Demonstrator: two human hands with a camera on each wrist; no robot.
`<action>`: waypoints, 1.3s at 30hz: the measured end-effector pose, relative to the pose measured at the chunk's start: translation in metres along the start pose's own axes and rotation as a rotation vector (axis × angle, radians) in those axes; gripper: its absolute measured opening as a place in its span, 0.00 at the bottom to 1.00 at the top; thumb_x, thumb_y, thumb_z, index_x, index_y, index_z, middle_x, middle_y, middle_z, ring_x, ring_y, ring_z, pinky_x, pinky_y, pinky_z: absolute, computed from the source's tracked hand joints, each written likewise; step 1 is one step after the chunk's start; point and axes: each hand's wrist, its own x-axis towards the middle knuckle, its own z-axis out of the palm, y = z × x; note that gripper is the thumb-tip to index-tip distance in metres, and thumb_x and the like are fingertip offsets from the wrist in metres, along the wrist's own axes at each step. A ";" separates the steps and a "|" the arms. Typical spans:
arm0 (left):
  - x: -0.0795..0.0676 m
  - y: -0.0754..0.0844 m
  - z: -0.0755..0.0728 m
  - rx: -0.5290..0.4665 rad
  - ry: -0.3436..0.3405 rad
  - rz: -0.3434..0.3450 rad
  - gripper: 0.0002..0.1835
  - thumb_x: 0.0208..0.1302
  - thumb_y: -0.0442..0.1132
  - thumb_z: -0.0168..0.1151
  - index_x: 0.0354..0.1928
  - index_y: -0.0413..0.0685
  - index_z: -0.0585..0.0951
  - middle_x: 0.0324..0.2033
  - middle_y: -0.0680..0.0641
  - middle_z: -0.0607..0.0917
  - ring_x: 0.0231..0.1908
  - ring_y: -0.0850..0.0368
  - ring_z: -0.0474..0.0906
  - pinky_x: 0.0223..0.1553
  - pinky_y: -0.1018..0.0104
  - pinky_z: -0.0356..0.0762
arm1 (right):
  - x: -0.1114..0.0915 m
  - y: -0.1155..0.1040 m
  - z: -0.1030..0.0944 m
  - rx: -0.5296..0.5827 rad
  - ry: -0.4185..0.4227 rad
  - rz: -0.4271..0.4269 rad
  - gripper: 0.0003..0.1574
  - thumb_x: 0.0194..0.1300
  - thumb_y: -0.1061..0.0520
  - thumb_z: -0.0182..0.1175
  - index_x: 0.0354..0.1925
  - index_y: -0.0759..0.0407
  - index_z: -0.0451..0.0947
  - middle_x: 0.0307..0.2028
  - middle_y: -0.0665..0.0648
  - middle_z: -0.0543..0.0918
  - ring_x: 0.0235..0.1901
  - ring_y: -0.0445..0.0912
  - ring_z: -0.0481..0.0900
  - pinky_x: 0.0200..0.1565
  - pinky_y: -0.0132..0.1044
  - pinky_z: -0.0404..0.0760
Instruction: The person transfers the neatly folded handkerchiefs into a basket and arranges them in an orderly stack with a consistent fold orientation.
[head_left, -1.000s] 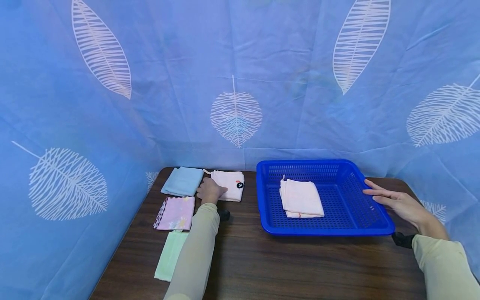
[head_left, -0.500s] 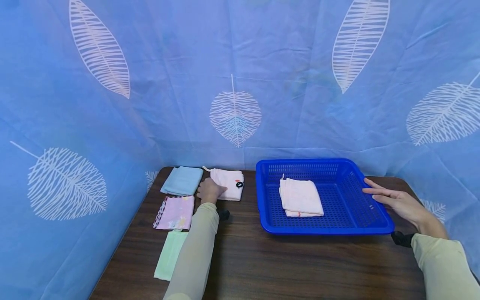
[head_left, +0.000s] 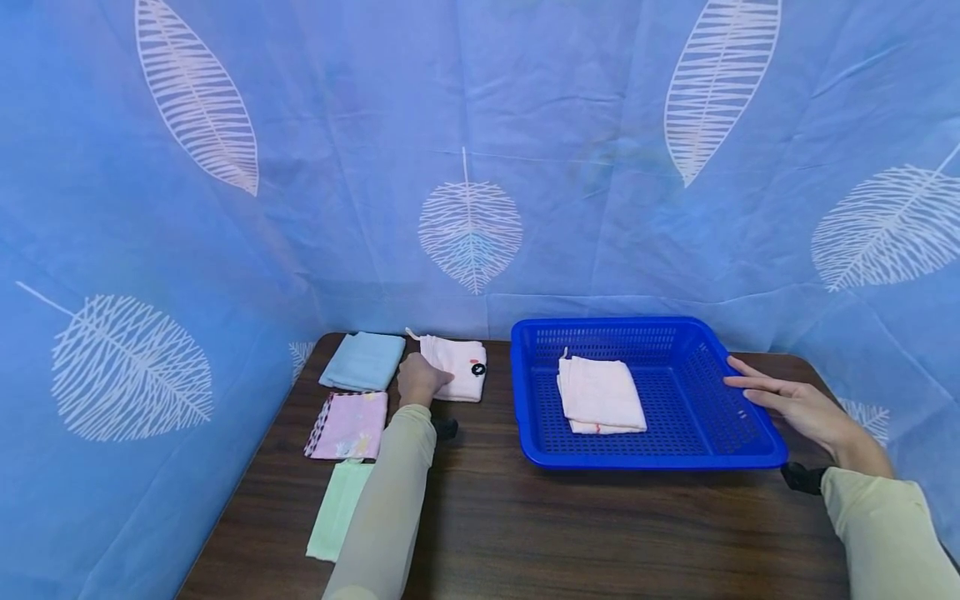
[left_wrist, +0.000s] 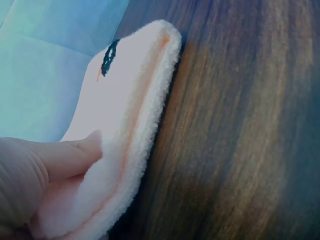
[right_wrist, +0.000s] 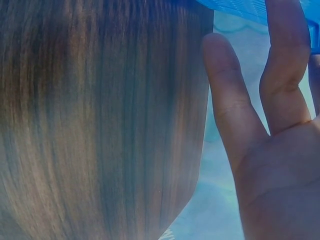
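Note:
My left hand point(head_left: 420, 380) is at the left edge of a folded pale pink towel point(head_left: 463, 367) with a round black motif. In the left wrist view the thumb point(left_wrist: 75, 155) presses into the top of this towel, which bends up around it; the other fingers are hidden. Over at the right, my right hand point(head_left: 806, 412) rests its loosely extended fingers on the right rim of a blue plastic basket point(head_left: 600, 462). Inside the basket lies another folded pale pink towel point(head_left: 602, 394). The right wrist view shows the right hand point(right_wrist: 280, 135) with fingers spread near the basket's blue edge.
Left of the left hand lie a folded light blue towel point(head_left: 363, 361), a pink patterned towel with a checked border point(head_left: 348, 425) and a light green towel point(head_left: 337, 508). They sit on a dark wood table point(head_left: 600, 533). A blue leaf-print curtain point(head_left: 480, 108) stands behind.
The left hand has shifted very slightly at the towel's edge. The right hand, basket and other towels stay in place; the head view drifts a little.

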 end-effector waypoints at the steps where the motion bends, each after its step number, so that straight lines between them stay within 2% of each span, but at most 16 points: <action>1: 0.000 -0.001 0.000 -0.003 -0.002 0.003 0.32 0.51 0.46 0.81 0.54 0.33 0.81 0.49 0.34 0.87 0.49 0.38 0.85 0.49 0.46 0.84 | 0.000 0.000 0.000 0.001 0.000 0.000 0.31 0.82 0.44 0.45 0.73 0.59 0.69 0.75 0.24 0.51 0.51 0.04 0.56 0.46 0.17 0.74; 8: 0.001 -0.003 -0.002 -0.035 -0.037 -0.016 0.32 0.51 0.45 0.81 0.54 0.34 0.81 0.49 0.34 0.86 0.49 0.40 0.84 0.49 0.47 0.83 | 0.000 -0.001 0.000 -0.009 0.001 0.000 0.32 0.82 0.43 0.45 0.72 0.58 0.69 0.76 0.24 0.51 0.51 0.03 0.55 0.46 0.14 0.71; 11: 0.000 -0.003 -0.004 -0.026 -0.053 -0.002 0.32 0.52 0.44 0.80 0.55 0.33 0.81 0.50 0.33 0.86 0.50 0.40 0.84 0.50 0.48 0.83 | -0.001 0.000 0.000 -0.007 0.001 -0.006 0.31 0.82 0.44 0.45 0.72 0.59 0.70 0.76 0.24 0.51 0.51 0.03 0.55 0.46 0.14 0.71; 14: 0.001 -0.003 -0.006 -0.003 -0.056 0.037 0.29 0.52 0.43 0.79 0.53 0.33 0.82 0.49 0.33 0.87 0.48 0.41 0.85 0.48 0.50 0.84 | -0.001 0.000 0.000 -0.004 0.003 -0.008 0.31 0.82 0.44 0.45 0.72 0.59 0.70 0.76 0.25 0.52 0.51 0.04 0.55 0.45 0.14 0.72; 19: 0.000 -0.001 -0.009 0.015 -0.053 0.081 0.25 0.54 0.41 0.76 0.53 0.37 0.83 0.50 0.34 0.87 0.49 0.40 0.85 0.50 0.49 0.83 | -0.001 0.000 0.000 -0.022 0.006 -0.006 0.31 0.82 0.44 0.45 0.72 0.58 0.70 0.76 0.26 0.51 0.51 0.04 0.54 0.45 0.14 0.71; 21: 0.000 -0.001 -0.009 0.016 -0.052 0.095 0.25 0.55 0.41 0.75 0.55 0.37 0.82 0.51 0.34 0.87 0.52 0.39 0.84 0.53 0.47 0.82 | -0.001 0.000 0.000 -0.025 0.006 -0.009 0.31 0.82 0.44 0.45 0.72 0.58 0.70 0.77 0.26 0.51 0.51 0.04 0.55 0.45 0.14 0.71; 27: -0.001 0.001 -0.012 0.030 -0.038 0.159 0.26 0.55 0.38 0.75 0.55 0.38 0.80 0.51 0.35 0.87 0.51 0.40 0.84 0.52 0.47 0.83 | -0.001 0.001 0.001 -0.009 0.002 -0.013 0.31 0.82 0.44 0.46 0.72 0.58 0.69 0.76 0.25 0.51 0.51 0.04 0.55 0.45 0.15 0.71; 34: -0.006 0.003 -0.020 0.010 0.005 0.261 0.20 0.54 0.33 0.66 0.51 0.38 0.81 0.47 0.35 0.87 0.47 0.37 0.84 0.50 0.45 0.82 | 0.000 0.004 0.001 0.011 0.004 -0.024 0.30 0.82 0.46 0.46 0.72 0.59 0.69 0.76 0.25 0.52 0.52 0.04 0.56 0.45 0.16 0.73; 36: -0.006 0.004 -0.022 -0.007 0.013 0.289 0.21 0.53 0.32 0.65 0.52 0.36 0.80 0.47 0.34 0.87 0.47 0.37 0.84 0.50 0.44 0.82 | 0.000 0.004 0.001 0.010 0.004 -0.019 0.30 0.82 0.46 0.45 0.73 0.59 0.69 0.76 0.24 0.51 0.52 0.04 0.56 0.45 0.17 0.74; 39: -0.007 0.003 -0.024 -0.059 0.008 0.296 0.24 0.53 0.32 0.65 0.54 0.34 0.78 0.50 0.33 0.86 0.49 0.37 0.84 0.53 0.46 0.81 | 0.000 0.004 0.001 0.009 0.002 -0.010 0.31 0.82 0.45 0.45 0.73 0.58 0.69 0.75 0.24 0.51 0.51 0.04 0.56 0.45 0.18 0.74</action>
